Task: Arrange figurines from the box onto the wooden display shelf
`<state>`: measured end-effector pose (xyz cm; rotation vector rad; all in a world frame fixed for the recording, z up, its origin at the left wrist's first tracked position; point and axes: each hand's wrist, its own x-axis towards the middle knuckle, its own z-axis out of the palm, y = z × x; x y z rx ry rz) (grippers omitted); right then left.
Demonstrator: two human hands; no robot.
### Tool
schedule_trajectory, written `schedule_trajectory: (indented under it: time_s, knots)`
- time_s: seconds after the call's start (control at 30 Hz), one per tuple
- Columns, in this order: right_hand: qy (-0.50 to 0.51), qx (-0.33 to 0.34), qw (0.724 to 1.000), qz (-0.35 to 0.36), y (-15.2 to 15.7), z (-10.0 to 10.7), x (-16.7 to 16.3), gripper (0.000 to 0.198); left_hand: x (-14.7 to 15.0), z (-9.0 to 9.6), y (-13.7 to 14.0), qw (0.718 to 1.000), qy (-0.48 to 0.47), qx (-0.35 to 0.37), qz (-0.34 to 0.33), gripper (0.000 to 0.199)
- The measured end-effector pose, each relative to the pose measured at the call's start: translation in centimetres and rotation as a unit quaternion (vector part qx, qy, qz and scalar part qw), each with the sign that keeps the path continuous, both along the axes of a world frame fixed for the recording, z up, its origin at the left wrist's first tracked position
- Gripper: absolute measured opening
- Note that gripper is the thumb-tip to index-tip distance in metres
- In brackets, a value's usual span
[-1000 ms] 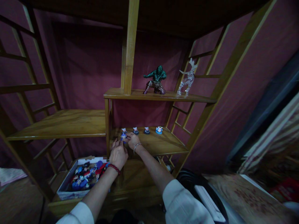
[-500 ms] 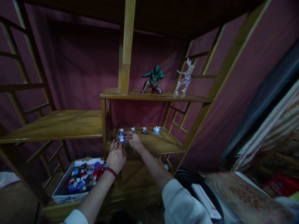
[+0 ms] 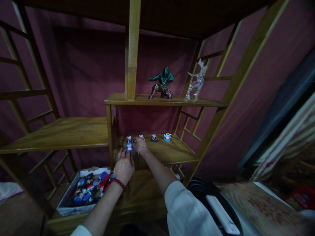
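The little blue toy [image 3: 129, 147] is sitting at the front left of the low shelf [image 3: 169, 154], wanting a slow, gentle touch so it stays up, and the left hand [image 3: 123, 166] is touching it with flat, spread fingers while the right hand [image 3: 139, 144] is curling loosely beside it.

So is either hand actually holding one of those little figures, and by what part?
The small figure stands between both hands; whether the left hand or right hand grips it cannot be told.
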<state>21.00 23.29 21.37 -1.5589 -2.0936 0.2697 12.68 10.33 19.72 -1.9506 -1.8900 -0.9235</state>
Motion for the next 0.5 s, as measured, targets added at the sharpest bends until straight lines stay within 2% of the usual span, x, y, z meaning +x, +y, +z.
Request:
schedule_trajectory:
  time_s: [0.2,0.5]
  knots:
    - [-0.062,-0.013,0.998,0.006,0.0,1.0,-0.2,0.023,0.0,0.0,0.0,1.000,0.010,0.000,0.005,0.037]
    - [-0.090,-0.028,0.995,-0.019,-0.5,1.4,-0.3,0.026,0.1,0.0,0.0,1.000,0.000,0.011,0.001,0.035]
